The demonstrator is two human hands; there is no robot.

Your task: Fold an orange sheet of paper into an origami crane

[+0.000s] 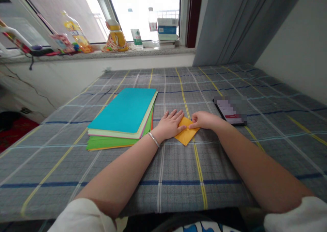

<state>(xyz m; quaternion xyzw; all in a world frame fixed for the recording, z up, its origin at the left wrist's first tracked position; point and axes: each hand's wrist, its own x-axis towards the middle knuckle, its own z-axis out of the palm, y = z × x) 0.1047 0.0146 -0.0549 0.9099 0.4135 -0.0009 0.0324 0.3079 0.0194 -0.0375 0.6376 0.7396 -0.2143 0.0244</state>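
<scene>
A small folded square of orange paper (185,137) lies on the plaid cloth with one corner pointing towards me. Creases run in to its middle. My left hand (170,123), with a silver bangle at the wrist, lies flat over its left side, fingers stretched and spread, thumb on the paper. At the right corner my right hand (204,120) is closed, its thumb and curled forefinger pinching or pressing the paper's edge. Part of the paper's far side is hidden under the left hand.
A stack of coloured paper (125,111), blue on top, lies left of my hands. A phone (230,114) rests to the right. Behind, a windowsill (143,53) holds a drink bottle (76,31), a yellow bottle (116,37) and stacked boxes (167,30). A grey curtain (230,20) hangs at right.
</scene>
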